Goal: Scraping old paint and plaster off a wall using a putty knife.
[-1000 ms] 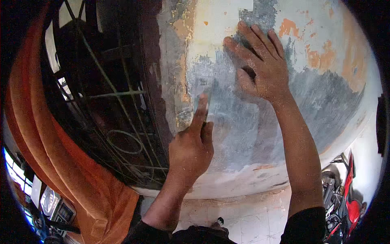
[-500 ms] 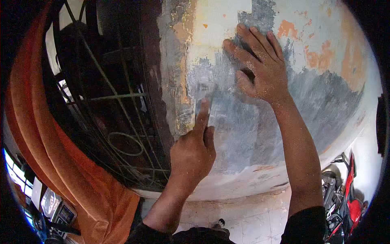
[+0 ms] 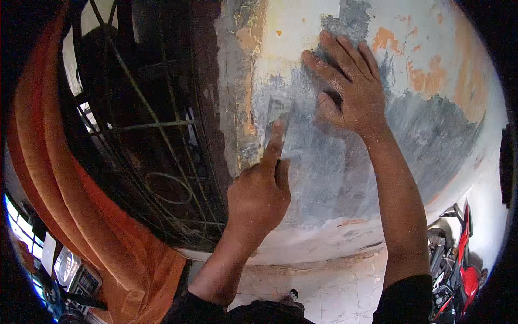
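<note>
My left hand (image 3: 259, 191) is closed on a flat metal scraper (image 3: 278, 108), its index finger stretched along the blade, which lies against the patchy wall (image 3: 313, 178) beside a crumbly, peeling strip (image 3: 249, 81). Higher up and to the right, my right hand (image 3: 349, 92) rests on the wall with fingers spread and nothing in it. The wall shows grey, white and orange patches of worn coating.
A dark window (image 3: 154, 86) with a metal grille fills the left, beside a draped orange curtain (image 3: 59, 162). A red and black motorbike (image 3: 468, 275) stands at lower right. Pale floor tiles (image 3: 345, 294) show below. Various objects (image 3: 75, 275) crowd the lower left edge.
My left hand and the scraper have moved a little up and to the right since half a second ago. My right hand has shifted very slightly to the right.
</note>
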{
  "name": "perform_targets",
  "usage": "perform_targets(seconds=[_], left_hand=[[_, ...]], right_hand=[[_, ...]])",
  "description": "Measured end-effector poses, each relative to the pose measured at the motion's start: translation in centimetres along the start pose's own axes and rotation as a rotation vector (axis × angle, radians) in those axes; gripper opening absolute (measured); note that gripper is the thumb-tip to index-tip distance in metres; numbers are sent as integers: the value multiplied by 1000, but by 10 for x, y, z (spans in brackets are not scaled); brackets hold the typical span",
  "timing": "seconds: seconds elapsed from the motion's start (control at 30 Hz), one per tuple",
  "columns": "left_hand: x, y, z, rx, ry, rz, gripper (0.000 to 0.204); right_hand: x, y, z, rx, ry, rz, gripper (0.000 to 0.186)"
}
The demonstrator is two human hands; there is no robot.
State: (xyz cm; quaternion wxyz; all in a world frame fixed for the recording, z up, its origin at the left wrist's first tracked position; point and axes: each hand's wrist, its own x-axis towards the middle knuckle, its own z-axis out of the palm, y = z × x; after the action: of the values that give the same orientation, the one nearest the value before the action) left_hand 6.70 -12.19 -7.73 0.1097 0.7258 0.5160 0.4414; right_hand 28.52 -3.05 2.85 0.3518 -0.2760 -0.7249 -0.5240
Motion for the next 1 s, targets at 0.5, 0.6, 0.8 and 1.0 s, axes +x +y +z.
perform_targets(seconds=[0.5,0.6,0.8,1.0], left_hand=[[-23,-24,18,14,76,65,64],[-6,-10,8,8,2,-1,63],[-10,-9,17,59,-7,91,66],[-14,-12,16,82,-27,78,69]], right_hand=[[0,-6,-2,8,-61,15,60],[3,-8,-1,-5,-71,18,60],[0,-1,-4,-14,-55,17,60],[4,-6,1,18,-29,8,76]])
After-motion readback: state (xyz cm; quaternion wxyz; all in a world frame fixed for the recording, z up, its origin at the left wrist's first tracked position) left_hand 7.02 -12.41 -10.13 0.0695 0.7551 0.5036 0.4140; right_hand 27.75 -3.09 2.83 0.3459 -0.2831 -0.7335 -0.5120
